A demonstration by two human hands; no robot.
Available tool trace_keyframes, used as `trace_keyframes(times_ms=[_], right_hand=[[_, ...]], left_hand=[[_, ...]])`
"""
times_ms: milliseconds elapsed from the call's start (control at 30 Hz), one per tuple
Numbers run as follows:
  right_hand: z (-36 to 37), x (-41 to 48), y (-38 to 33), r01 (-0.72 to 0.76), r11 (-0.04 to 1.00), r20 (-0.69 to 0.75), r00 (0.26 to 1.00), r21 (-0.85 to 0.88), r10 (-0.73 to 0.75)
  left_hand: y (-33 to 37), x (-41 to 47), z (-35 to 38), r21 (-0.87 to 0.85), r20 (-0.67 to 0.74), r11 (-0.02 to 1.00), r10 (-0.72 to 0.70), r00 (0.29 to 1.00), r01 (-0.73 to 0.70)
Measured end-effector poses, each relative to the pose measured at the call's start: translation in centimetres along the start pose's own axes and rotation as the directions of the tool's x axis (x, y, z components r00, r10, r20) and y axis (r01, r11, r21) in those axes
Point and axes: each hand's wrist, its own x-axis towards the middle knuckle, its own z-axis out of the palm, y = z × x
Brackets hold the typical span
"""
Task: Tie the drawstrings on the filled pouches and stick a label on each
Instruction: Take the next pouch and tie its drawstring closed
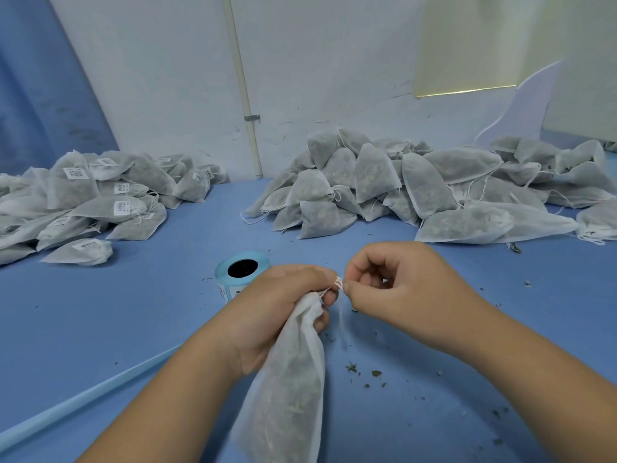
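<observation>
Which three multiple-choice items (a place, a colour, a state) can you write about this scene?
1. Where do the labelled pouches lie? A. far left B. far right C. under the hands
2. What colour is the label roll? A. red B. light blue C. black
3. What does the right hand do? A. rests open B. pinches the drawstring C. holds the roll
Answers: 1 A, labels show on the left pile only. 2 B, its face is light blue. 3 B, its fingertips close on the string; the left hand grips the pouch.
</observation>
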Motion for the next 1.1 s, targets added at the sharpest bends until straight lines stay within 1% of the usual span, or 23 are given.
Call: trace_keyframes(times_ms=[133,300,367,600,867,1100], right_hand=[[0.0,0.0,0.0,0.008,1.0,-0.035,0.999,0.011,-0.008],[0.2,0.2,0.3,-0.006,0.999,-0.086,0.996,-0.041,0.002],[0.3,0.2,0.4,-0.008,0.999,-0.099,0.995,-0.049,0.003],[0.7,0.2,0.7,-0.007,0.998,-0.118,0.993,-0.062,0.0],[0.9,0.2,0.8,-0.082,0.996,-0.171,0.982,-0.017,0.078],[1.5,0.3,1.0,-0.101,0.992,-0.229,0.97,-0.073,0.082]], left_hand=[[-0.2,0.2,-0.3,0.022,-0.046,0.998,0.065,0.997,-0.064],[-0.5,0.4,-0.4,0.129,-0.099,0.986,0.122,0.988,-0.109],[-0.7,0.4,-0.4,0.148,-0.109,0.982,0.137,0.984,-0.121],[-0.8,0.6,-0.4,0.124,-0.167,0.987,0.125,0.978,-0.105],[-0.9,0.5,0.2,0.048,-0.187,0.994,0.109,0.976,-0.102],[-0.9,0.5,0.4,0.045,-0.203,0.994,0.11,0.973,-0.103]])
